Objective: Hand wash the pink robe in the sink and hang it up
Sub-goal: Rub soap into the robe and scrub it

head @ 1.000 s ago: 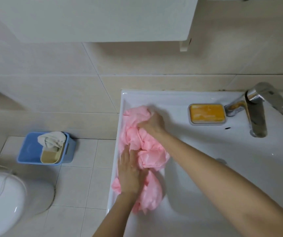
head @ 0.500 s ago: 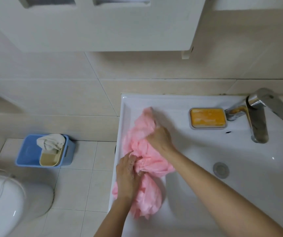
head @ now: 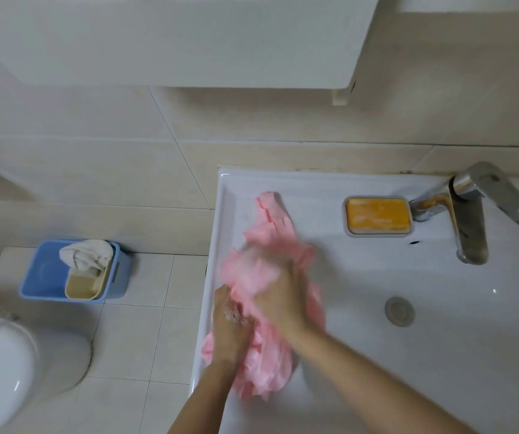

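Lying bunched in a long heap along the left side of the sink (head: 440, 339), the pink robe (head: 275, 368) runs from near the back rim down to the front edge, and one fold spills over the left rim. The left hand (head: 230, 327) sits at that left edge, knuckles up and foamy, with its fingers curled into the cloth and clamped on a wad of it. The right hand (head: 280, 296) reaches in across the basin and lies on top of the heap, touching the left hand. It is too blurred to tell whether its fingers grip the cloth or only press on it. Behind, on the sink's back ledge, an orange soap bar (head: 377, 216) lies in a dish just beside the metal tap (head: 468, 220). The drain (head: 399, 311) shows to the right of the hands. A blue bin (head: 45, 274) stands on the floor tiles near a toilet (head: 1, 371).
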{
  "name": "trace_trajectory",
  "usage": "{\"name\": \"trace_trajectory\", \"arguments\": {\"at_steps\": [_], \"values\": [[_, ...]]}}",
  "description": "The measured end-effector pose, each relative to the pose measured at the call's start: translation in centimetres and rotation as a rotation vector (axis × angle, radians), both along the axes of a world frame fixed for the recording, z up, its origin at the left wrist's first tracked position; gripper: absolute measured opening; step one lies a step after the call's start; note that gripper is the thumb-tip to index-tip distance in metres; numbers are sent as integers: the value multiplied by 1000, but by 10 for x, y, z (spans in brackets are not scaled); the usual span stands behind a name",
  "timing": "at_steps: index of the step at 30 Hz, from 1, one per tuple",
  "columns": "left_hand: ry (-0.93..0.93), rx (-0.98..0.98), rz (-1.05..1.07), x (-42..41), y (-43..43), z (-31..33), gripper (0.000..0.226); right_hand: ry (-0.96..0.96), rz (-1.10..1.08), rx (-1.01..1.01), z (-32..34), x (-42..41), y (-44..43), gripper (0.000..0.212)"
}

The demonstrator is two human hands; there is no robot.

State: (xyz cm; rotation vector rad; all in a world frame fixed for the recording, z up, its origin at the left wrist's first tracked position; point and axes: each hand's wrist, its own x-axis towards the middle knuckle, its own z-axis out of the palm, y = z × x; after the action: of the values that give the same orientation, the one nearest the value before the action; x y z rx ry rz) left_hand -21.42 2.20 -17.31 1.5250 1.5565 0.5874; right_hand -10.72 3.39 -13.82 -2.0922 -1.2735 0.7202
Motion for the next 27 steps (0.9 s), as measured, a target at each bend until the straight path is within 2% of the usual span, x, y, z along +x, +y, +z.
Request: {"name": "trace_trajectory", "arguments": {"at_steps": [2,3,4,5,6,7,8,10,13,15,17,20,21,23,25,27], "values": [[30,-127,54,3,-4,1,55,-90,39,6,-17,-16,-23,48],[41,-53,38,3,-5,4,53,-105,80,19,-25,-13,-6,51],[22,24,12,2,-4,4,48,-89,41,29,-29,0,25,52],[7,68,-30,1,-3,5,40,-75,-22,-49,-23,11,56,49],[15,91,-66,0,0,5,29,-58,-46,-125,-18,23,86,41],[39,105,-89,0,5,5,18,-96,-13,-118,-18,34,105,38],[53,121,-107,-3,8,1,14,-112,23,-65,-13,39,113,47],[69,129,-90,-2,7,2,21,-55,82,122,-1,35,87,65],[20,86,-11,-2,0,1,16,-132,270,357,-3,10,1,45],[109,115,-29,-1,-5,2,25,-160,300,389,-11,0,-23,36],[32,157,18,-1,-6,0,23,-166,232,323,-19,9,18,36],[89,211,-60,1,1,2,27,-241,29,-39,-19,39,101,27],[88,211,-70,1,4,5,29,-250,-3,-85,-18,45,112,25],[70,187,-46,1,5,8,29,-217,-20,-1,-9,36,87,27],[14,158,-13,-1,0,9,15,-200,96,208,-4,8,24,40],[110,74,-30,3,-7,10,23,-215,234,331,-10,-17,-28,41]]}}
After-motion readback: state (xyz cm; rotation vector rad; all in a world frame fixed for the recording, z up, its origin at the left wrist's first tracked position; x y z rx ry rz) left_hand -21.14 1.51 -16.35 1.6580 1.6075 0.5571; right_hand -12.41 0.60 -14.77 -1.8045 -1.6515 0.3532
